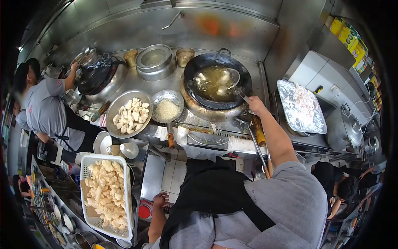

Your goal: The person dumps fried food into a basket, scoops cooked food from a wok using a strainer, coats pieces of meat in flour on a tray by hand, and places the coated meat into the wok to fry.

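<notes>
My right hand [256,105] is wrapped round the handle of a metal ladle [233,77], whose bowl sits in the oil of a large black wok [191,70]. Pale pieces [224,89] float in that oil. My left hand [161,200] hangs low beside my body, fingers apart and holding nothing. Left of the wok, a perforated strainer [179,96] holds pale crumbs [167,110]. Beside it, a steel bowl [110,120] contains pale chunks [132,115]. Battered pieces [107,193] fill a white basket [85,159] at the lower left.
A co-worker [47,103] stands at the left by another wok [93,79]. Behind the strainer is a lidded pot [155,68]. A tray [286,89] of white-coated food and a steel pot [346,128] stand at the right. Wooden-handled tools [259,135] lean at the stove's front edge.
</notes>
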{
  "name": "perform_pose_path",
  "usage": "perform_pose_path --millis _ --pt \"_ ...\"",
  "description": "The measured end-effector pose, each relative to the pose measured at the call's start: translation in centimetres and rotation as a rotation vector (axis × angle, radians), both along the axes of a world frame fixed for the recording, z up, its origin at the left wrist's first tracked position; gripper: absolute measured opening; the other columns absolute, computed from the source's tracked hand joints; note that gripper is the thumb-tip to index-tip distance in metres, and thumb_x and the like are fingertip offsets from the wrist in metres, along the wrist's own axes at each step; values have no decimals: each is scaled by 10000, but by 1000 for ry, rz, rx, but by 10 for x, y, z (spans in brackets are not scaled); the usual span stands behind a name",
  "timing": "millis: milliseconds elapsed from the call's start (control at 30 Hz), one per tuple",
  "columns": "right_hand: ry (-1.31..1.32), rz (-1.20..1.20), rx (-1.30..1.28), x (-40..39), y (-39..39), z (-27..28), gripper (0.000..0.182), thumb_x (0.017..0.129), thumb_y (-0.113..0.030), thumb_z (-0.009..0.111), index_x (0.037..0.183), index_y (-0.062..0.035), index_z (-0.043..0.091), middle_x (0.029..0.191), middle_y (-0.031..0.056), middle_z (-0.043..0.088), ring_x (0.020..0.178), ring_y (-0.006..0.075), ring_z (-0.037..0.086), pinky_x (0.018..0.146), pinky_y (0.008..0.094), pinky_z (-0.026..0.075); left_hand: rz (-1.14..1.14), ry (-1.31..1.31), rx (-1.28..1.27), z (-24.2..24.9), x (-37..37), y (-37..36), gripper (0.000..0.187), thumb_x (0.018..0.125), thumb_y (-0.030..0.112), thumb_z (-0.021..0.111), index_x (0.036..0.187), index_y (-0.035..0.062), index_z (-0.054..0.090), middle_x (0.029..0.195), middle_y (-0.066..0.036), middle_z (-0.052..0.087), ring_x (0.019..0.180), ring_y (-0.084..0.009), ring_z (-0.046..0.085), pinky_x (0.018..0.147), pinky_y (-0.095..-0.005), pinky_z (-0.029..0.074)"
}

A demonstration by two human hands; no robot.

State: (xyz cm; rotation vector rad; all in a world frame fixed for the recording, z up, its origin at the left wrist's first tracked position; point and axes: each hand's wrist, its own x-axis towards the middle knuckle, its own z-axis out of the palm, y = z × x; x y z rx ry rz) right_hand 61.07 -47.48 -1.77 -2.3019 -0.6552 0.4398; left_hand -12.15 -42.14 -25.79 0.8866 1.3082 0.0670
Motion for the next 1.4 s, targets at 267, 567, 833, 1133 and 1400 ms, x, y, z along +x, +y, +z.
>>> perform_pose_path --millis 267,567,833,1133,1400 --pt "420 64 116 -78 43 29 192 948 -168 406 984 -97 581 575 -14 419 395 88 313 336 274 223 185 -67 -12 29 -1 -15 323 863 21 413 1135 75 580 981 -49 672 695 -130 600 504 -308 457" --pt "551 51 318 -110 64 13 175 968 -181 421 1032 -106 566 594 -20 433 401 73 309 337 254 227 -95 -107 233 -91 -87 -100 244 872 66 467 1081 41 590 953 -51 674 752 -201 637 688 -363 518" --pt "544 -3 349 -129 51 13 289 969 -185 442 1232 -103 526 609 -14 458 408 72 323 345 247 238 13 126 97 -6 -44 -60 254 876 60 441 1082 71 590 942 -29 676 719 -173 612 650 -331 494" --pt "363 52 357 -148 42 40 282 978 -173 423 1217 -111 560 600 -30 429 418 58 307 353 234 237 277 -21 -35 3 -26 -59 288 837 62 517 1107 110 603 909 -15 664 721 -138 586 581 -325 475" --pt "352 292 350 -198 107 26 281 966 -148 443 1210 -86 569 620 -19 451 417 44 295 345 226 202 134 131 83 13 -68 -130 295 837 39 443 1067 110 614 906 -20 664 740 -161 605 613 -363 477"
